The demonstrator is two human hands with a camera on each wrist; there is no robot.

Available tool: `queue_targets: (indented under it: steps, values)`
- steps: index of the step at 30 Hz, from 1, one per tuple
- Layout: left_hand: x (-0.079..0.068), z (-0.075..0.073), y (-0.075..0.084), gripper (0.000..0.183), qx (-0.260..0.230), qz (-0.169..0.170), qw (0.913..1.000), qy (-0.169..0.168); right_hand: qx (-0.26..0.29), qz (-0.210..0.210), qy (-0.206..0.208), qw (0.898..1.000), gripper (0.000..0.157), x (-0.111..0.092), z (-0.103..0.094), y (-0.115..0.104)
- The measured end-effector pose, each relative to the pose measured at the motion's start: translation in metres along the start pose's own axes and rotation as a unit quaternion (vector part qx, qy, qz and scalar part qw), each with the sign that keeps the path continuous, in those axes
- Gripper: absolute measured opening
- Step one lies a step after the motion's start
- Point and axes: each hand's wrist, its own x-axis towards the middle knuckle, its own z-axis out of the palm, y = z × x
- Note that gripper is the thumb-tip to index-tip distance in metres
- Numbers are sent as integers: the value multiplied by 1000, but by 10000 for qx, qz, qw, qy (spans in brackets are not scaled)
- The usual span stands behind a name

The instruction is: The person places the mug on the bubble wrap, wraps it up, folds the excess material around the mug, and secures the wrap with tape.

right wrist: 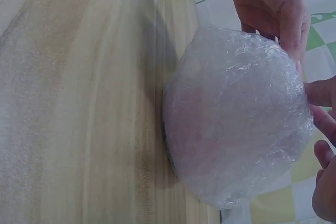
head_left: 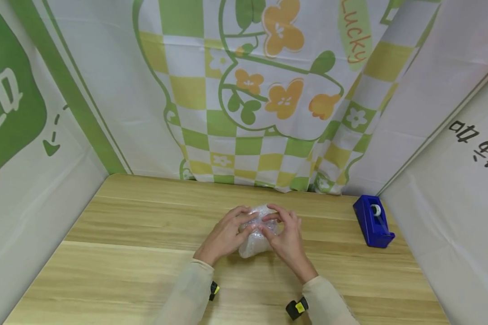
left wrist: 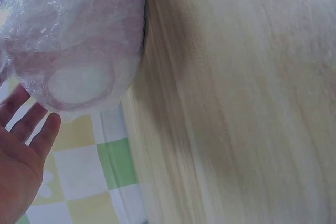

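A rounded bubble-wrapped bundle sits on the wooden table, its clear wrap crinkled and glossy. Something pinkish shows through the layers, with a pale oval at one end in the left wrist view. My left hand holds the bundle's upper left, thumb and index finger pinching at the wrap. From the other side my right hand pinches the top, its thumb close to the left thumb. What exactly is inside the bubble wrap cannot be made out.
A blue tape dispenser with a roll of clear tape stands at the table's right side. The wooden table reaches back to a green and yellow checked curtain. Printed white cloth walls flank both sides.
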Motion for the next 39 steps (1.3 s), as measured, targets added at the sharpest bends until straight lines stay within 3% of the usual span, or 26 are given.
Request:
queue_targets:
  steps: [13, 22, 26, 29, 35, 39]
  values:
    - [-1, 2, -2, 42, -152, -41, 9999, 46, -45, -285, -26, 9996, 54, 9, 1, 1]
    - [0, 2, -2, 41, -92, 119, 9998, 92, -648, -1277, -501, 9884, 47, 16, -4, 2]
    - [0, 3, -2, 41, -62, 115, 9998, 116, -753, -1518, -717, 9829, 48, 18, -7, 2]
    - [-1, 4, -2, 42, -59, 80, 9999, 135, -718, -1360, -779, 9850, 46, 19, -7, 1]
    - [-2, 5, -4, 41, -153, 15, 9996, 224, -506, -343, -789, 9950, 41, 23, -5, -3]
    - [-1, 6, -5, 40, -225, 88, 9993, 287, -369, 18, -726, 9967, 41, 25, -4, -4]
